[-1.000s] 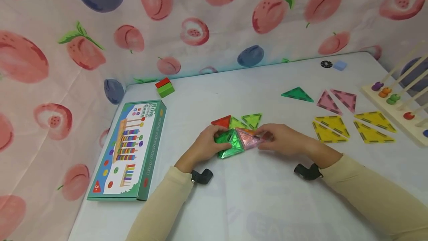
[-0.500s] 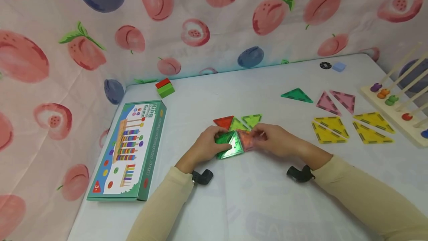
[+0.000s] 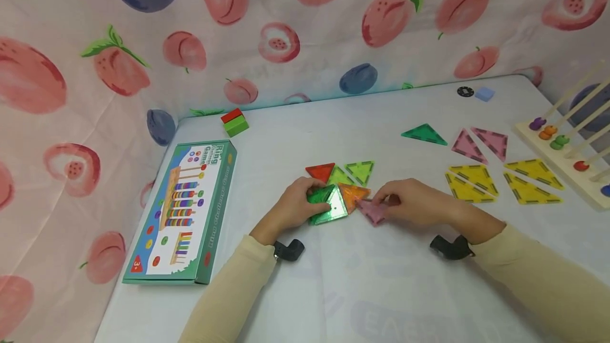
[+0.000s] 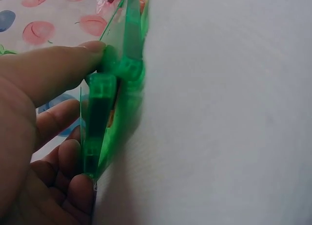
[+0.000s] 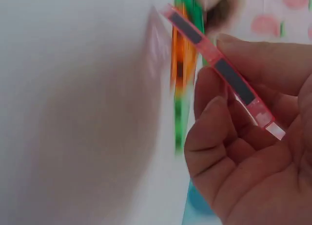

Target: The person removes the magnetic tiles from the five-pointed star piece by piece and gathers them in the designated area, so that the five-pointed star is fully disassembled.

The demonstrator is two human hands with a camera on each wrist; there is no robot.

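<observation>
My left hand [image 3: 297, 204] grips green magnetic tiles [image 3: 337, 206], thumb on the near face and fingers curled behind the left edge; in the left wrist view two thick green edges [image 4: 100, 122] meet at an angle. Between thumb and fingers, my right hand [image 3: 412, 202] pinches a pink triangular magnetic tile [image 3: 371, 211], tilted off the table. Its magnet-lined edge [image 5: 234, 81] shows in the right wrist view. An orange triangle tile [image 3: 352, 195] lies between the green tiles and the pink one. Behind them are a red triangle tile [image 3: 320, 172] and two lime-green triangle tiles [image 3: 360, 172].
To the right lie several yellow triangle tiles [image 3: 469, 181], two pink triangle tiles [image 3: 491, 142] and a green triangle tile [image 3: 425, 134]. A wooden peg rack [image 3: 567, 155] stands at the right edge. A game box [image 3: 183, 210] and small blocks [image 3: 235, 125] are on the left.
My right hand has drawn the pink tile right and toward me, off the orange triangle, which now shows more fully. The left hand has stayed on the green tiles.
</observation>
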